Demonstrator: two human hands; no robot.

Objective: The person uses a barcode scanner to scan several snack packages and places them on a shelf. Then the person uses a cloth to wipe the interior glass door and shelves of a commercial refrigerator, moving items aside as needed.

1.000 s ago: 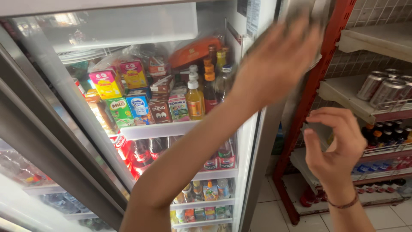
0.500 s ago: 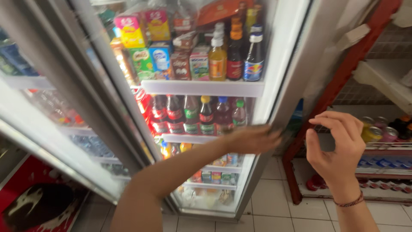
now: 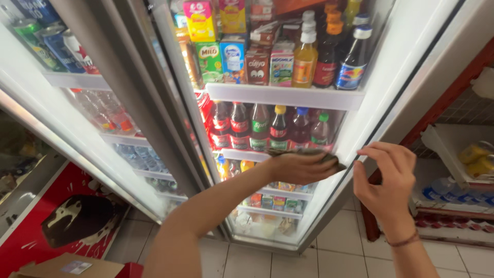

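Note:
My left hand [image 3: 298, 167] presses a dark grey cloth [image 3: 332, 159] flat against the glass door [image 3: 360, 110] of a drinks fridge, at the height of the second shelf. My left arm reaches across from the lower left. My right hand [image 3: 386, 177] hovers just right of the cloth by the door's right edge, fingers curled and apart, holding nothing. Behind the glass stand soft-drink bottles [image 3: 257, 126] on the middle shelf, with juice cartons [image 3: 231, 59] and taller bottles [image 3: 329, 56] on the shelf above.
A second glass fridge door [image 3: 77, 103] with cans and water bottles stands at the left. A red metal rack [image 3: 453, 170] with bottles is at the right. A red chest and a cardboard box [image 3: 67, 265] sit on the tiled floor at lower left.
My left hand has slid down the glass with the cloth, from the top shelf level to the second shelf. My view has tilted down. My right hand has stayed beside the door's edge.

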